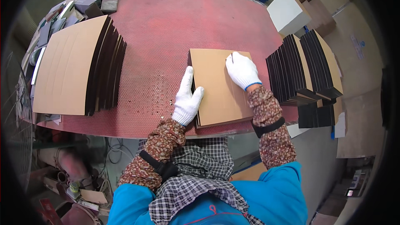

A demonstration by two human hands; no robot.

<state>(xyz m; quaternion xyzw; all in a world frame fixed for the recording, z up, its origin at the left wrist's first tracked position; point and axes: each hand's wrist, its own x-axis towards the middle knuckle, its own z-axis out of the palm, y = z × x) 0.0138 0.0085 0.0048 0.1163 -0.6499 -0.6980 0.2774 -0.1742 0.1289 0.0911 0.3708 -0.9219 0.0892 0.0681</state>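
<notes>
A stack of brown cardboard sheets [216, 96] lies in front of me on the red table. My left hand [187, 100], in a white knit glove, rests along the stack's left edge, thumb and fingers apart. Over the upper right part of the top sheet is my right hand [243, 70], also gloved, its fingers curled closed against the surface. Whatever those fingers hold, if anything, is hidden. Faint straight lines run down the top sheet.
A tall pile of dark-edged cardboard [68, 66] stands at the left. More dark-edged stacks [287, 73] line the right side, near a white box [287, 12]. Sanding blocks and scraps [85, 6] crowd the far left edge of the red mesh-textured table [166, 16].
</notes>
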